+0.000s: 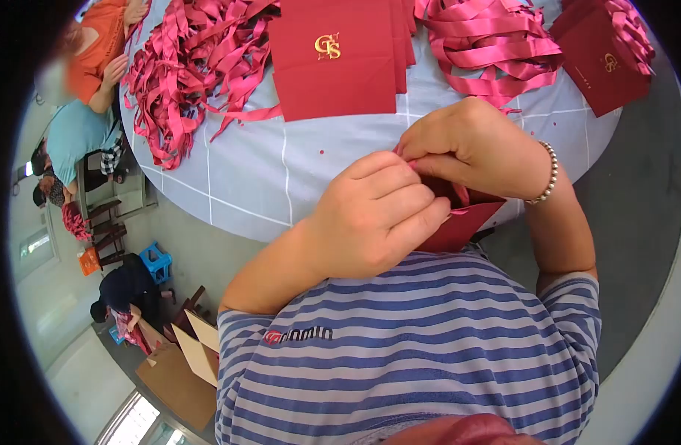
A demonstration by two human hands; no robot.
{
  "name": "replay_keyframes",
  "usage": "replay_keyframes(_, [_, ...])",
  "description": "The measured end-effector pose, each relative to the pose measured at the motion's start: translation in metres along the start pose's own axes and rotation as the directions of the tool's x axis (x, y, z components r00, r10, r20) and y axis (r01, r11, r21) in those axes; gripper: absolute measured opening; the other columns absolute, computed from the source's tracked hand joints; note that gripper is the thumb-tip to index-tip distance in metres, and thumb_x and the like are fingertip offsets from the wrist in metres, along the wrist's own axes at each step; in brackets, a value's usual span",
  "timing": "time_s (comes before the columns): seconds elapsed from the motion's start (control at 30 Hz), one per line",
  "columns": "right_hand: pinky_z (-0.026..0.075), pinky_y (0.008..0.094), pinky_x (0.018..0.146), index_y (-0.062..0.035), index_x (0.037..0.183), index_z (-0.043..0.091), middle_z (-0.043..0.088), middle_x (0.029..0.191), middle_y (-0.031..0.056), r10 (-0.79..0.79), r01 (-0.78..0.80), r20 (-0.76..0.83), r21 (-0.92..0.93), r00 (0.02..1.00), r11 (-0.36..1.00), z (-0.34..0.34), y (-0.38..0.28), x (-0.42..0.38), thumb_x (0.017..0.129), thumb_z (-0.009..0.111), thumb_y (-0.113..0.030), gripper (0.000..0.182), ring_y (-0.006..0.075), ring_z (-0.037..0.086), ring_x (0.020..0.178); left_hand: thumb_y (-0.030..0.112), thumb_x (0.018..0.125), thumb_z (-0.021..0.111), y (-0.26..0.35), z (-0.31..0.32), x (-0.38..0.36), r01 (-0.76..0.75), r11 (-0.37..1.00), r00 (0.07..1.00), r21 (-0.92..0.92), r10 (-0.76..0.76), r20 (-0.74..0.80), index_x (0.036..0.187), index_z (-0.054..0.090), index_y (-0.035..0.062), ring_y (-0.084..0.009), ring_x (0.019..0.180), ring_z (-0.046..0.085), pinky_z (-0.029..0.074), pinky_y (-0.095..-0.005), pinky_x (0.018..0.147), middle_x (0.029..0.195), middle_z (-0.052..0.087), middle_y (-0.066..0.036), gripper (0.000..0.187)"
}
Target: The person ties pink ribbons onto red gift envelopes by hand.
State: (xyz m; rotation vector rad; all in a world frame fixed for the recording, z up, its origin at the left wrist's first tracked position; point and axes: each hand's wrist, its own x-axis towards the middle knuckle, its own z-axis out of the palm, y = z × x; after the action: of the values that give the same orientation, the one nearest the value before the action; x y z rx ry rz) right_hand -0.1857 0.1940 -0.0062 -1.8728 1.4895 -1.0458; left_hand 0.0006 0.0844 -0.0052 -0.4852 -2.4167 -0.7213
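Note:
Close to my chest, at the table's near edge, both hands meet over a dark red paper bag [466, 224] whose opening faces up. My left hand [374, 211] is closed at the bag's far side, its fingers curled over the rim. Pinched at the same spot, my right hand [470, 148] has thumb and forefinger together on a bit of pink ribbon [412, 165]. A beaded bracelet [550, 174] circles the right wrist. Some pink ribbon shows inside the bag; my fingers hide part of it.
Flat red bags with gold lettering [337, 81] lie stacked beyond my hands on the checked tablecloth [244, 178]. Pink ribbon piles [185, 81] flank them, with another red bag [607, 67] at right. Other people sit at left, near a blue stool [156, 262] and cardboard box [179, 378].

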Motion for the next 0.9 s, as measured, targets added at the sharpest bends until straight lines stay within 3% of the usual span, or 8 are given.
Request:
replay_keyframes(0.2, [0.057, 0.0351, 0.079, 0.0006, 0.111, 0.072, 0.075, 0.098, 0.016, 0.063, -0.132, -0.315, -0.201, 0.947, 0.971, 0.009, 0.011, -0.007, 0.091, 0.07, -0.008, 0.022, 0.031, 0.073, 0.089, 0.002, 0.068, 0.083, -0.001, 0.0, 0.01, 0.136, 0.984, 0.99, -0.112, -0.139, -0.017, 0.091, 0.07, 0.0026, -0.0277, 0.073, 0.061, 0.049, -0.0404, 0.071, 0.081, 0.066, -0.008, 0.026])
replay_keyframes(0.27, [0.055, 0.029, 0.075, -0.0005, 0.117, 0.07, 0.074, 0.091, 0.0106, 0.086, -0.224, -0.682, -0.116, 0.726, 0.968, 0.003, 0.012, -0.013, 0.091, 0.071, -0.004, 0.026, 0.0193, 0.071, 0.082, 0.002, 0.07, 0.082, -0.003, 0.0, 0.01, 0.246, 0.966, 0.969, -0.085, -0.242, 0.055, 0.09, 0.069, 0.0025, -0.0276, 0.071, 0.061, 0.048, -0.0397, 0.07, 0.079, 0.065, -0.008, 0.024])
replay_keyframes(0.37, [0.046, 0.0224, 0.059, -0.0004, 0.111, 0.071, 0.071, 0.093, 0.0047, 0.344, -0.335, -0.781, 0.184, 0.521, 0.924, -0.019, -0.007, -0.047, 0.086, 0.079, -0.01, 0.028, 0.0067, 0.061, 0.068, 0.002, 0.074, 0.081, -0.01, -0.003, 0.014, 0.295, 0.952, 0.954, -0.077, -0.298, -0.027, 0.091, 0.069, 0.0025, -0.0287, 0.069, 0.06, 0.046, -0.0393, 0.069, 0.078, 0.065, -0.009, 0.022])
replay_keyframes(0.5, [0.043, 0.024, 0.055, -0.0004, 0.108, 0.073, 0.071, 0.089, 0.0003, 0.51, -0.365, -0.318, 0.419, 0.799, 0.832, -0.023, -0.035, -0.091, 0.084, 0.082, -0.009, 0.027, 0.005, 0.053, 0.063, -0.004, 0.076, 0.079, -0.012, -0.017, 0.036, 0.332, 0.941, 0.936, -0.071, -0.338, -0.1, 0.095, 0.071, 0.0015, -0.0272, 0.075, 0.063, 0.049, -0.0376, 0.075, 0.081, 0.068, -0.01, 0.022])
replay_keyframes(0.6, [0.046, 0.0278, 0.057, 0.0027, 0.102, 0.072, 0.07, 0.085, 0.006, 0.285, -0.309, -0.458, 0.024, 0.842, 0.951, -0.012, -0.032, -0.105, 0.084, 0.08, -0.003, 0.021, 0.0088, 0.056, 0.063, -0.003, 0.075, 0.08, -0.017, -0.007, 0.05, 0.179, 0.982, 0.974, -0.057, -0.185, -0.129, 0.109, 0.069, 0.0004, -0.03, 0.092, 0.065, 0.049, -0.0415, 0.087, 0.102, 0.071, -0.014, 0.036])
replay_keyframes(0.7, [0.046, 0.0231, 0.059, 0.0012, 0.106, 0.072, 0.068, 0.084, 0.0029, 0.444, -0.331, -0.793, 0.323, 0.417, 0.887, -0.017, -0.037, -0.129, 0.089, 0.074, 0.001, 0.016, 0.0066, 0.057, 0.067, 0.004, 0.071, 0.083, -0.015, -0.009, 0.065, 0.183, 0.983, 0.968, 0.01, -0.179, -0.176, 0.117, 0.069, 0.0039, -0.0355, 0.112, 0.057, 0.049, -0.0427, 0.091, 0.129, 0.061, -0.016, 0.049])
replay_keyframes(0.77, [0.044, 0.0203, 0.06, 0.0018, 0.112, 0.072, 0.065, 0.085, -0.0002, 0.281, -0.318, -0.949, 0.225, 0.142, 0.921, -0.035, -0.02, -0.146, 0.096, 0.068, -0.002, 0.017, 0.0043, 0.054, 0.069, 0.002, 0.072, 0.081, -0.025, -0.009, 0.06, 0.199, 0.98, 0.968, -0.022, -0.2, -0.148, 0.117, 0.068, 0.0023, -0.0359, 0.113, 0.058, 0.048, -0.0433, 0.094, 0.127, 0.062, -0.017, 0.047])
replay_keyframes(0.9, [0.042, 0.0197, 0.063, 0.0039, 0.113, 0.071, 0.065, 0.084, -0.0003, 0.002, -0.48, -0.999, 0.023, -0.044, 0.877, -0.081, 0.019, -0.165, 0.101, 0.065, -0.009, 0.019, 0.0037, 0.053, 0.069, 0.0, 0.074, 0.079, -0.036, -0.005, 0.038, 0.295, 0.95, 0.952, -0.103, -0.302, -0.059, 0.111, 0.069, 0.0006, -0.035, 0.115, 0.06, 0.047, -0.043, 0.098, 0.125, 0.065, -0.018, 0.039])
